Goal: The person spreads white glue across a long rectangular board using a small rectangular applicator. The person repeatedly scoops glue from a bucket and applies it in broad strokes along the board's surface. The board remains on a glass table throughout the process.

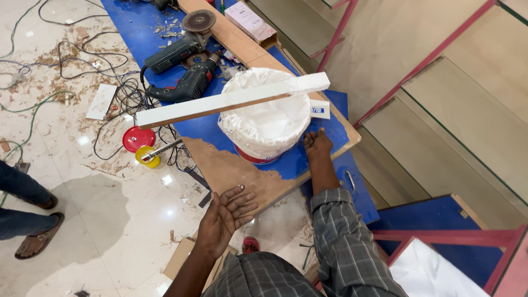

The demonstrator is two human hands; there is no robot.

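Note:
My left hand [225, 215] hovers palm up with spread fingers, holding nothing, just off the chipped near edge of a blue-topped board [286, 165]. My right hand [318, 145] rests on that board with its fingers curled together, right beside a bucket lined with a white bag [268, 118]. A long white strip with a wooden edge [231, 100] lies across the bucket's rim and sticks out to the left. Neither hand touches the strip.
An angle grinder [179, 47] and a drill [187, 85] lie at the back of the board, beside a small cardboard box [250, 22]. Cables, sawdust, a red lid [136, 137] and a yellow cup [147, 157] are on the floor. Another person's legs [25, 206] stand at the left.

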